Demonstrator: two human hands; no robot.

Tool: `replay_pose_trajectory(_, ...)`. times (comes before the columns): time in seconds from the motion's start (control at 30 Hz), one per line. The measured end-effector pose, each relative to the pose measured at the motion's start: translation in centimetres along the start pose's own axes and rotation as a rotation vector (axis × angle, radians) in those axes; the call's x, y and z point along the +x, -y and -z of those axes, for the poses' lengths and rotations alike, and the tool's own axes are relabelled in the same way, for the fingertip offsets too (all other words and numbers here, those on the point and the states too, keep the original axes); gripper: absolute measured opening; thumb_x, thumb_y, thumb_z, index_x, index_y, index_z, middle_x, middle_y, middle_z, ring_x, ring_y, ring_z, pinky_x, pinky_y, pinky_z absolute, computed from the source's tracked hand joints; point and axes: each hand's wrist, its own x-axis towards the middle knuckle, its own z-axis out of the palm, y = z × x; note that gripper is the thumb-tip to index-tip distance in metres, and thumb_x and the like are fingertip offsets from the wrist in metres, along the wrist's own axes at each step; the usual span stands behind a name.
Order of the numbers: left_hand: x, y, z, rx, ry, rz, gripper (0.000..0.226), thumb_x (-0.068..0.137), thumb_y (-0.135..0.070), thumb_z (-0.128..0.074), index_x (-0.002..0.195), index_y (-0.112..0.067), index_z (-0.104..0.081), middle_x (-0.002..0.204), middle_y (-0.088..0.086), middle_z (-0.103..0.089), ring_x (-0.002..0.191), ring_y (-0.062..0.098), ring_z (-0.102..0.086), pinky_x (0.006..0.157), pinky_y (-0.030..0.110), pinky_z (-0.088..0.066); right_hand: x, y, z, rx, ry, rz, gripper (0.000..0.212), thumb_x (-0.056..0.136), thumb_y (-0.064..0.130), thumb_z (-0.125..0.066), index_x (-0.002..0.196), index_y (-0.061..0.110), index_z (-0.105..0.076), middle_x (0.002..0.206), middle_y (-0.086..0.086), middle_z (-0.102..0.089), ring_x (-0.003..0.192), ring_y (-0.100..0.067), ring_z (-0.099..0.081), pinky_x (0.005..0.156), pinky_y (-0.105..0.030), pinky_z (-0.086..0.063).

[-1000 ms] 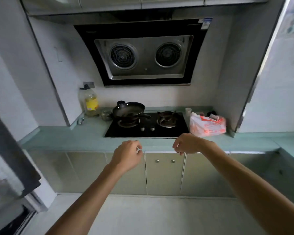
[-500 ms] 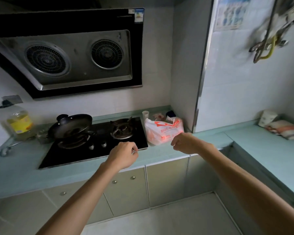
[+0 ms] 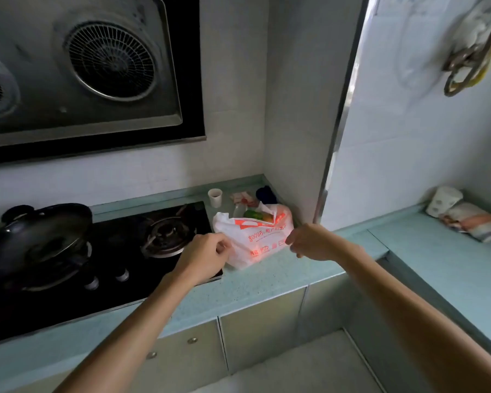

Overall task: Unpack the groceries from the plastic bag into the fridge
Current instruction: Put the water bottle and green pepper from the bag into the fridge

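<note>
A white plastic bag point(image 3: 255, 239) with red print sits on the pale green counter point(image 3: 267, 282), to the right of the stove. Its mouth gapes, showing a green item point(image 3: 251, 214) and something orange beside it. My left hand point(image 3: 203, 255) hovers at the bag's left side, fingers loosely curled, holding nothing that I can see. My right hand point(image 3: 309, 241) is at the bag's right side, fingers curled near the plastic; whether it pinches the bag I cannot tell. No fridge is in view.
A black gas stove point(image 3: 102, 265) carries a dark wok point(image 3: 37, 236) on its left burner. Behind the bag stand a small white cup point(image 3: 215, 197), a packet and a dark object. A wall pillar point(image 3: 301, 109) rises just right of the bag. Folded cloths point(image 3: 465, 219) lie on the right counter.
The view has swung right and closed in on the counter. Both hands have moved forward from mid-air to either side of the bag.
</note>
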Motion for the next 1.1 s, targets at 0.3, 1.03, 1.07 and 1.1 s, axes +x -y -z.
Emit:
replay_pose_trajectory(0.3, 13.9, 3.8, -1.0, -0.073, 0.082, 0.035, 0.022, 0.086, -0.021, -0.056, 0.101, -0.029, -0.071, 0.098, -0.008, -0.073, 0.092, 0.014, -0.068, 0.082, 0.034, -0.056, 12.6, 0.9, 1.2, 0.025, -0.045, -0.014, 0.030, 0.095, 0.017, -0.059, 0.124, 0.020, -0.064, 0.111, -0.002, -0.067, 0.086, -0.017, -0.068, 0.075, -0.030, -0.060)
replay_pose_trajectory(1.03, 34.1, 9.6, -13.8, -0.189, 0.104, 0.320, 0.020, 0.087, -0.006, -0.064, 0.105, -0.012, -0.068, 0.097, 0.004, -0.074, 0.087, 0.017, -0.069, 0.074, 0.024, -0.054, 35.7, -5.6, -6.5, 0.077, 0.229, 0.120, 0.054, 0.085, 0.022, -0.068, 0.131, 0.024, -0.041, 0.123, -0.008, -0.059, 0.109, -0.026, -0.062, 0.094, -0.036, -0.054)
replay_pose_trajectory(1.07, 34.6, 9.9, -14.4, -0.177, 0.131, 0.338, 0.020, 0.087, -0.007, -0.064, 0.106, -0.013, -0.066, 0.097, 0.003, -0.073, 0.086, 0.016, -0.069, 0.074, 0.025, -0.055, 35.9, -6.1, -6.7, 0.069, 0.228, 0.130, 0.058, 0.083, 0.024, -0.071, 0.133, 0.024, -0.040, 0.125, -0.007, -0.057, 0.112, -0.025, -0.061, 0.095, -0.034, -0.052)
replay_pose_trajectory(1.1, 35.2, 10.1, -15.0, -0.166, 0.162, 0.354, 0.020, 0.089, -0.009, -0.065, 0.108, -0.013, -0.065, 0.098, 0.001, -0.071, 0.085, 0.014, -0.067, 0.072, 0.024, -0.056, 36.2, -6.6, -6.9, 0.061, 0.223, 0.145, 0.064, 0.081, 0.027, -0.073, 0.136, 0.025, -0.039, 0.129, -0.006, -0.055, 0.115, -0.024, -0.058, 0.097, -0.033, -0.050)
